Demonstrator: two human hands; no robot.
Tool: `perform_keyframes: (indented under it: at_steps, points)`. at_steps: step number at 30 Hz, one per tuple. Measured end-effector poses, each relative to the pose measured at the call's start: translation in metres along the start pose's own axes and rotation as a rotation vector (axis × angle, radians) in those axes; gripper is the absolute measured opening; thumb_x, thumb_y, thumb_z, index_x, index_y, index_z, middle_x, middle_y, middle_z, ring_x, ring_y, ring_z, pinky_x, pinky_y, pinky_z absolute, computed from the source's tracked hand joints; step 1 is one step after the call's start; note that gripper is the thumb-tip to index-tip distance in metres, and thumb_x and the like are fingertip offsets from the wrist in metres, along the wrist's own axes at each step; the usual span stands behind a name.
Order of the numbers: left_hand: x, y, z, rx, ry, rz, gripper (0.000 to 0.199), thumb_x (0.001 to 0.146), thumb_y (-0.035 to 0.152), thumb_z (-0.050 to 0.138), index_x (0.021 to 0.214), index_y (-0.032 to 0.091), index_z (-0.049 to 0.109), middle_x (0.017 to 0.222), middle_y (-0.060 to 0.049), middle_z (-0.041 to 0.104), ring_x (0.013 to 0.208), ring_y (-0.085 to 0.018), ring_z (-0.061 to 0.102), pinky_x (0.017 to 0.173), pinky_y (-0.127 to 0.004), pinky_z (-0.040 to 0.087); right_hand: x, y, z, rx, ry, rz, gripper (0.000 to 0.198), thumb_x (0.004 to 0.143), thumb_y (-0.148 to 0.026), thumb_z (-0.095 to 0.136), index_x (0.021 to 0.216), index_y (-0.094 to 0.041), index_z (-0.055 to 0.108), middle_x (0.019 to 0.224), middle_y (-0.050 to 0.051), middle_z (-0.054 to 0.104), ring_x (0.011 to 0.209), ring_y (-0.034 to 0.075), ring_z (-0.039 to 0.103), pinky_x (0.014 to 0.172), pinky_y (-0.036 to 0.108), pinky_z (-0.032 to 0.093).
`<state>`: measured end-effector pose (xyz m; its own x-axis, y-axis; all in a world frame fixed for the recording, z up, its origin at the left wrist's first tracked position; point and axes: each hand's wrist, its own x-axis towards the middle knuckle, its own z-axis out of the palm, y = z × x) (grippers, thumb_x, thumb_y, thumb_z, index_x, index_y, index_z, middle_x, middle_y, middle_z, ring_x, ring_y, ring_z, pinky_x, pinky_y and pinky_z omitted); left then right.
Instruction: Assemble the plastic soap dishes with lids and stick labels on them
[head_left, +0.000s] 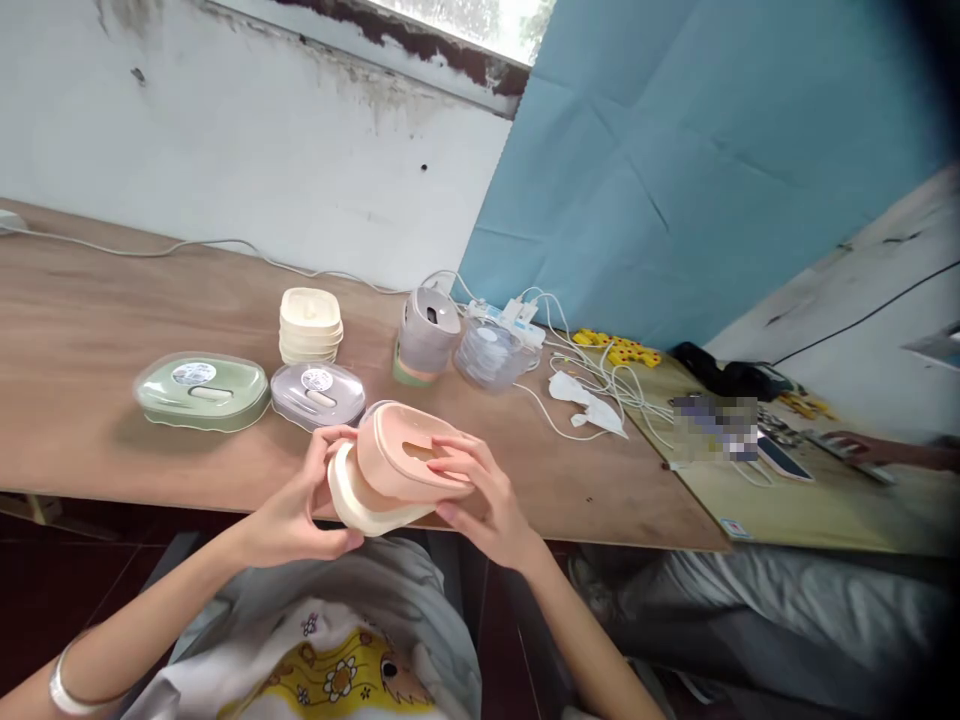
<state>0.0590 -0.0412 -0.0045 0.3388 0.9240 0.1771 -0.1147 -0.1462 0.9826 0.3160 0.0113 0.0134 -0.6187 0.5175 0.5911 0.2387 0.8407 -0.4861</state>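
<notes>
My left hand (pixel 307 510) is closed around the left end of a cream oval tray (pixel 360 510), thumb below and fingers on top. A pink oval plastic shell (pixel 394 465) with a slot in its upper face sits tilted against that tray, above the table's front edge. My right hand (pixel 484 490) grips the right end of the pink shell, its fingers reaching over the slot. Just behind them lie a grey oval box (pixel 319 395) and a green oval box (pixel 202 392), each with a clear lid and a round label.
Behind stand a stack of cream trays (pixel 310 325), a stack of grey shells (pixel 429 330) and a pile of clear lids (pixel 491 352). White cables, a power strip (pixel 506 322) and a crumpled tissue (pixel 586 402) lie rightward. Another person's hand (pixel 911 450) is at far right, by phones.
</notes>
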Motion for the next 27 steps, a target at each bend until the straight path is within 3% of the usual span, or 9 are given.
perform_keyframes:
  at_steps: [4, 9, 12, 17, 21, 23, 27]
  points:
    - [0.001, -0.006, 0.007, -0.378, 0.078, -0.093, 0.087, 0.070, 0.029, 0.080, 0.138, 0.029, 0.025, 0.122, -0.009, 0.057, 0.104, -0.024, 0.064, 0.085, -0.030, 0.054, -0.001, 0.003, 0.015, -0.176, 0.001, -0.131, 0.050, 0.082, -0.053, 0.067, 0.120, -0.022, 0.058, 0.127, 0.015, 0.057, 0.126, 0.029, 0.049, 0.105, 0.055, 0.042]
    - [0.002, -0.001, 0.009, -0.620, 0.218, -0.250, 0.073, 0.071, 0.031, 0.078, 0.133, 0.023, 0.042, 0.131, -0.011, 0.057, 0.113, -0.030, 0.061, 0.082, -0.033, 0.057, -0.002, 0.011, 0.032, -0.349, 0.079, -0.256, 0.032, 0.085, -0.017, 0.063, 0.117, -0.021, 0.056, 0.123, 0.014, 0.062, 0.118, 0.026, 0.057, 0.103, 0.056, 0.046]
    - [0.003, 0.003, 0.010, -0.637, 0.253, -0.327, 0.062, 0.073, 0.032, 0.077, 0.128, 0.020, 0.050, 0.126, -0.011, 0.063, 0.115, -0.030, 0.061, 0.087, -0.033, 0.055, -0.004, 0.017, 0.037, -0.404, 0.108, -0.325, 0.030, 0.086, -0.015, 0.060, 0.116, -0.022, 0.059, 0.124, 0.013, 0.063, 0.121, 0.027, 0.056, 0.105, 0.058, 0.045]
    - [0.000, 0.012, 0.010, -0.711, 0.092, -0.349, 0.051, 0.079, 0.025, 0.069, 0.129, 0.018, 0.056, 0.127, -0.011, 0.066, 0.118, -0.030, 0.061, 0.093, -0.034, 0.054, -0.005, 0.018, 0.037, -0.418, 0.097, -0.467, 0.024, 0.089, -0.019, 0.061, 0.113, -0.017, 0.061, 0.118, 0.016, 0.065, 0.119, 0.027, 0.059, 0.108, 0.060, 0.042]
    - [-0.004, 0.013, 0.005, -0.765, -0.008, -0.338, 0.056, 0.075, 0.018, 0.066, 0.130, 0.015, 0.056, 0.130, -0.012, 0.064, 0.120, -0.030, 0.060, 0.096, -0.034, 0.052, -0.005, 0.017, 0.037, -0.338, 0.078, -0.509, 0.035, 0.090, -0.043, 0.062, 0.112, -0.016, 0.061, 0.114, 0.016, 0.065, 0.117, 0.027, 0.060, 0.108, 0.062, 0.040]
    - [-0.005, 0.012, 0.002, -0.774, -0.022, -0.365, 0.058, 0.072, 0.017, 0.065, 0.130, 0.015, 0.057, 0.127, -0.012, 0.065, 0.118, -0.031, 0.060, 0.096, -0.035, 0.052, -0.006, 0.017, 0.037, -0.321, 0.057, -0.498, 0.038, 0.090, -0.048, 0.060, 0.111, -0.017, 0.061, 0.115, 0.016, 0.064, 0.118, 0.027, 0.059, 0.109, 0.062, 0.039]
    - [-0.005, 0.012, 0.001, -0.725, 0.055, -0.433, 0.058, 0.063, 0.011, 0.063, 0.120, 0.020, 0.066, 0.114, -0.007, 0.072, 0.111, -0.030, 0.064, 0.086, -0.031, 0.056, -0.005, 0.014, 0.039, -0.345, 0.010, -0.500, 0.026, 0.091, -0.040, 0.059, 0.107, -0.021, 0.063, 0.114, 0.014, 0.065, 0.117, 0.025, 0.059, 0.112, 0.060, 0.036]
